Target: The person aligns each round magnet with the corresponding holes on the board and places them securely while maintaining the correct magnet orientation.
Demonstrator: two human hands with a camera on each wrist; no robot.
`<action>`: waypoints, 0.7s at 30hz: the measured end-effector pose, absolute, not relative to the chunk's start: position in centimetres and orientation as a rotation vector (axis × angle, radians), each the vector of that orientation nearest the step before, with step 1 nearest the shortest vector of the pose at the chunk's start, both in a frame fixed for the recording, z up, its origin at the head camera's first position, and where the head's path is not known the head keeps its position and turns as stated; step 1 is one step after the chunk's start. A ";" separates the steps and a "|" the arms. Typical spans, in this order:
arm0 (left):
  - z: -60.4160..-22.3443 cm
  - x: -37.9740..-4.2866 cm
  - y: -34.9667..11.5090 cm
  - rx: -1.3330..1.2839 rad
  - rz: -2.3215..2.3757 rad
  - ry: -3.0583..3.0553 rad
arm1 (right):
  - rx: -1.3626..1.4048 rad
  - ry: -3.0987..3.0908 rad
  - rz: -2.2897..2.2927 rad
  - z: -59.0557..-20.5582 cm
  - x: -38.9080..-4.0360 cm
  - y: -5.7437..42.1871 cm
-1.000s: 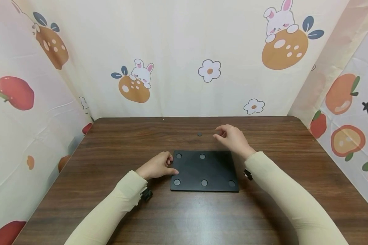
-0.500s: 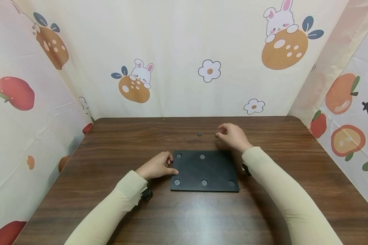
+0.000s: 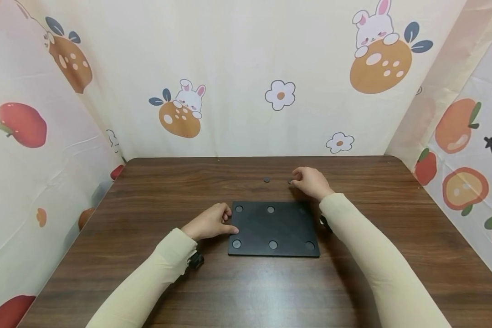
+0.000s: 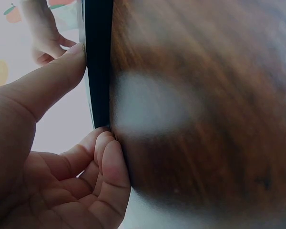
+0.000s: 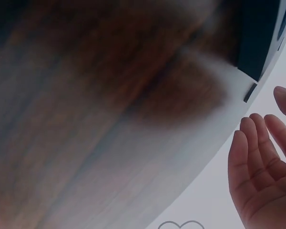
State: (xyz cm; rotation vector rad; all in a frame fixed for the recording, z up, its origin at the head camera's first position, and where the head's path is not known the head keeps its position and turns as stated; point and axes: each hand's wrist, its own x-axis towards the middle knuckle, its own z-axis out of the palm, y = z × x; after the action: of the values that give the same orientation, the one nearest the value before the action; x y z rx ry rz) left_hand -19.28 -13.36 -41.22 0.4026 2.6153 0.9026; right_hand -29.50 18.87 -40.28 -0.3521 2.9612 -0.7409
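Observation:
A flat black rectangular board [image 3: 252, 228] lies on the table, with several round grey spots along its long sides. My left hand [image 3: 209, 222] holds the board's left edge, the thumb on top and the other fingers curled against the side. Beyond the board lie two small dark discs: one disc [image 3: 266, 180] stands alone, the other disc [image 3: 289, 181] is just beside my right thumb tip. My right hand [image 3: 313, 183] hovers there; in the right wrist view its thumb and fingers are apart with nothing between them.
The brown wood-grain table [image 3: 180, 182] has rounded far corners. A printed curtain [image 3: 238, 91] with rabbits, fruit and flowers rises behind its far edge, and similar printed cloth hangs on both sides.
My right hand has moved slightly to the right, and the disc by its thumb has come into sight. The left hand, board and other disc have stayed put.

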 end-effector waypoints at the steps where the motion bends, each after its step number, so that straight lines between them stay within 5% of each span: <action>1: -41.2 -19.3 -13.4 0.404 0.902 2.615 | -0.348 2.954 -0.733 -40.3 -29.6 18.8; 21: -41.2 -19.2 -13.3 0.406 0.915 2.610 | -0.295 2.915 -0.670 -40.9 -30.5 18.9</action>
State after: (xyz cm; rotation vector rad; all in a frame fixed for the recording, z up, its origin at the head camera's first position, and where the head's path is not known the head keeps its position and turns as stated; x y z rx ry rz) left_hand -19.23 -13.31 -41.21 0.4065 2.6103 0.9152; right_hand -30.53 18.85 -40.94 -0.2953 2.9147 -0.6696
